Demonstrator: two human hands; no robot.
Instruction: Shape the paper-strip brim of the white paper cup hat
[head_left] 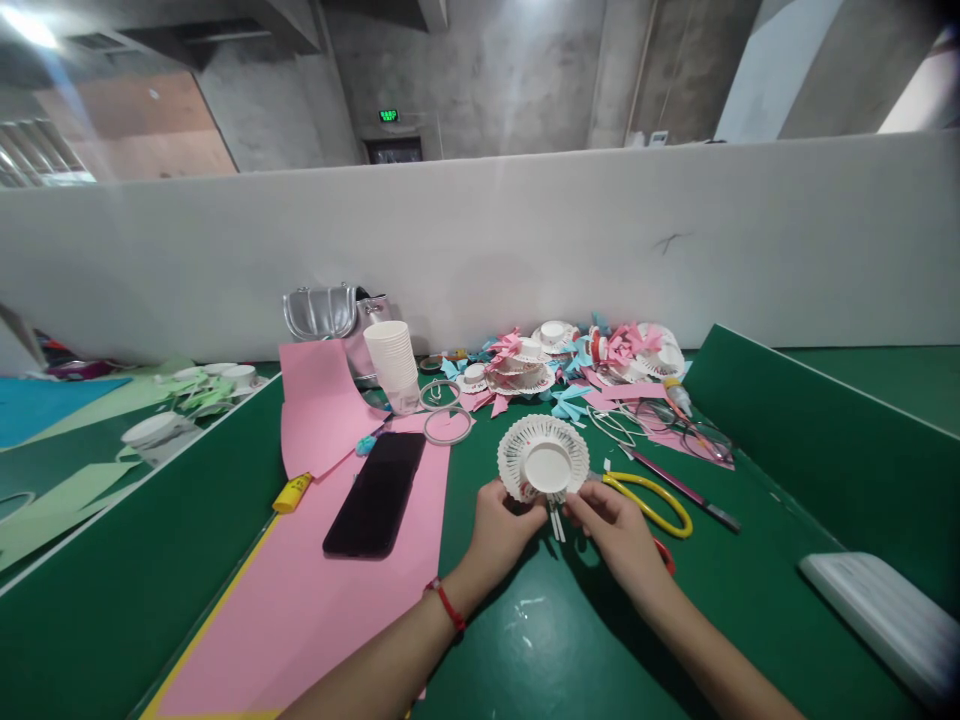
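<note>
Between my two hands is a white paper cup (547, 466) cut into strips that fan out in a ring around its round base. Two strips hang loose at the lower edge. My left hand (504, 522) is closed on the left part of the rim, thumb in front. My right hand (609, 515) pinches the lower right edge near the loose strips. Scissors with yellow handles (660, 505) lie just right of my right hand, and a red handle (665, 556) shows partly behind the wrist.
A phone (376, 495) lies on pink paper (300, 600) at left. Behind stand stacked paper cups (391, 352) and a silver bag (322, 312). Finished-looking cut cups and paper bows (525, 375) pile against the white partition. Glasses (705, 440), a pen-like tool (690, 492) and green dividers (825, 430) are at right.
</note>
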